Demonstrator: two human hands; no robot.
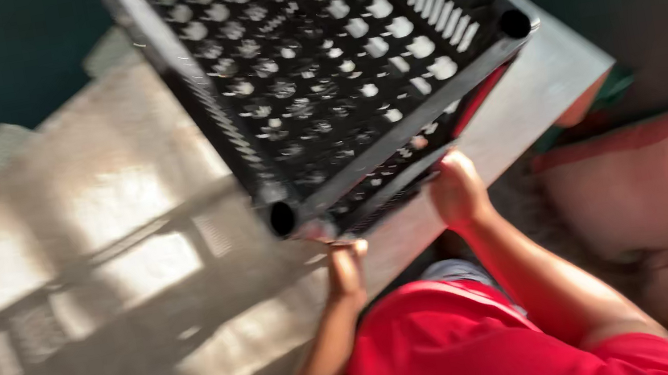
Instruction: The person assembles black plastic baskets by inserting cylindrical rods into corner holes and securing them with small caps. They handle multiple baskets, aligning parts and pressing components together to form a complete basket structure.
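Red shirt [479,353]; both hands [458,191] grip black perforated crate [324,72].

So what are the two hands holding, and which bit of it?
Both hands hold a black plastic crate with round holes by its near bottom edge: the left hand near the corner post, the right hand further along. The blur hides the exact finger grip.
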